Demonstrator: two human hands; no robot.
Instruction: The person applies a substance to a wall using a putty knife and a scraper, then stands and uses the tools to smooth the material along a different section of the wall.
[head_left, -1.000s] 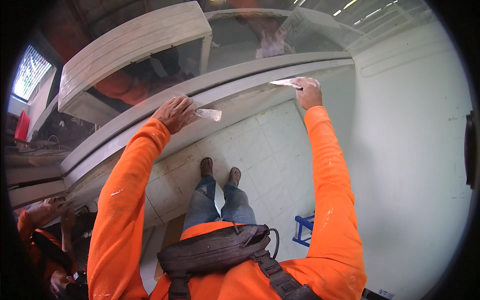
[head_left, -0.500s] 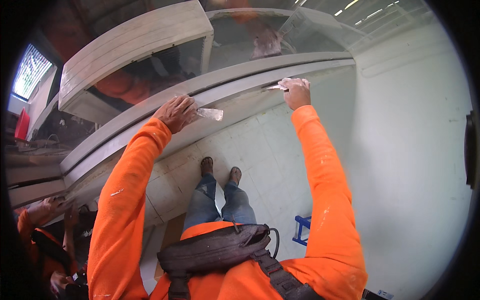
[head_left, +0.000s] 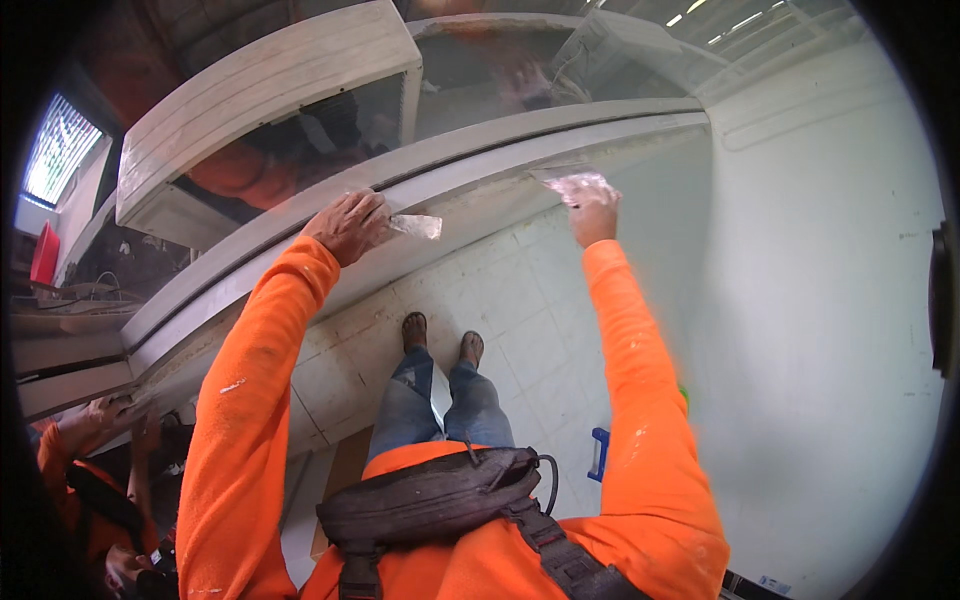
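My left hand (head_left: 348,226) is closed on a putty knife (head_left: 418,227) whose pale, smeared blade points right. That hand lies against the white window frame (head_left: 470,160). Further right, my right hand (head_left: 594,212) grips a second putty knife (head_left: 556,177), its blade pointing left toward the sill edge below the frame. Whitish filler coats the fingers of the right hand; the handles of both knives are hidden in my grip. Whether the right blade touches the sill, I cannot tell.
Behind the glass stands a white boxy unit (head_left: 265,95). A pale wall (head_left: 810,300) rises on the right. Below are the tiled floor (head_left: 515,300) and a blue plastic item (head_left: 598,455) beside my right arm. Another person (head_left: 105,500) in orange works at the lower left.
My right hand has come down slightly toward me, and its knife has turned so that more of the blade shows. My left hand has barely moved.
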